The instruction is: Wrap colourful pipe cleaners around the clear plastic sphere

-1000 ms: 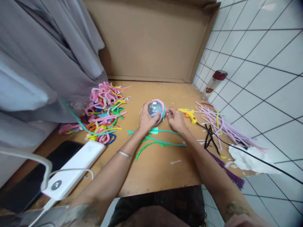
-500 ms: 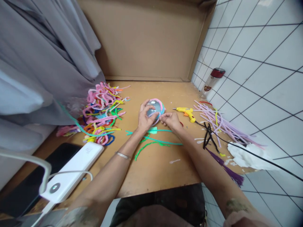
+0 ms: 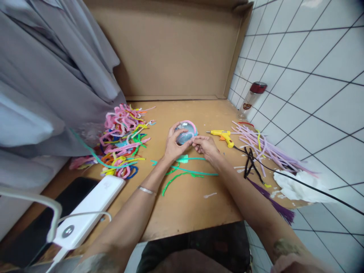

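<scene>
Near the middle of the table, a clear round ball (image 3: 182, 137) has pink and blue pipe cleaners (image 3: 192, 127) curved along its far and right side. My left hand (image 3: 174, 143) is wrapped round its left side, thumb at the front and fingers over the top. At the ball's lower right edge, my right hand (image 3: 205, 146) is closed in a pinch by my left thumb; what sits between its fingertips is too small to make out. Below the hands lie teal pipe cleaners (image 3: 196, 171) and a bent green pipe cleaner (image 3: 170, 183).
A yellow glue gun (image 3: 223, 136) lies right of my hands, its black cord trailing right. Beyond are lilac pipe cleaners (image 3: 273, 153), white tissue (image 3: 298, 185) and a red-capped bottle (image 3: 251, 100). Tangled pipe cleaners (image 3: 122, 125) and a white power bank (image 3: 91, 208) are on the left.
The ball has turned slightly in my left hand, and less of the blue and lilac strands shows at its front. My right hand stays pinched at its edge. The view has shifted a little.
</scene>
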### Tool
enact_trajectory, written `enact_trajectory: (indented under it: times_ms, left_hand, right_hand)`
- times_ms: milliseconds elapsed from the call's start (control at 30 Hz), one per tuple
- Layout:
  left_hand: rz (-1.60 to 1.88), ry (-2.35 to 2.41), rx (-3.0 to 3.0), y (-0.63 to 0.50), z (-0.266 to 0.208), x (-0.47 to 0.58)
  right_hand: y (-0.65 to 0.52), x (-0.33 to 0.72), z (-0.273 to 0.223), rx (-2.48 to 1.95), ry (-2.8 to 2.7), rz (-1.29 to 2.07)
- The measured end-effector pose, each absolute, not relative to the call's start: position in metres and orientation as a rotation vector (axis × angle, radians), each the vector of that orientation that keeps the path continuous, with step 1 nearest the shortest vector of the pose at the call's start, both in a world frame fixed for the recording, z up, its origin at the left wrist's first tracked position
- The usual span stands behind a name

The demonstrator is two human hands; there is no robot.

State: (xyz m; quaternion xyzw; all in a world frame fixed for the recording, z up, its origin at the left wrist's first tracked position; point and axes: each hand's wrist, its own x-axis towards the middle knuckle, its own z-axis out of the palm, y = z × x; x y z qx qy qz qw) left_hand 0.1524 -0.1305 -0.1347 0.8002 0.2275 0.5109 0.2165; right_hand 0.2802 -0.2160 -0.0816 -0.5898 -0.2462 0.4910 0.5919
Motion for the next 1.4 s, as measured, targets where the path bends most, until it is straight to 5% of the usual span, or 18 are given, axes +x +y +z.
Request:
enact_trajectory:
  times_ms: [833,1167,1400]
  left_hand:
    - [1.396,0.722,2.244,-0.13,-0.131,0.151]
    - [1.451,0.734,2.25,-0.13,-0.124,0.145]
    - [1.361,0.779,2.309,-0.127,-0.108,0.147]
  right_hand:
    - [-0.212,0.291,-0.086,-1.336,-0.689,1.109]
    - [-0.197,0.32,-0.105,-1.341,-0.653,0.645]
    - [-0.186,0.315,-0.127,-1.224,-0.796,0.846]
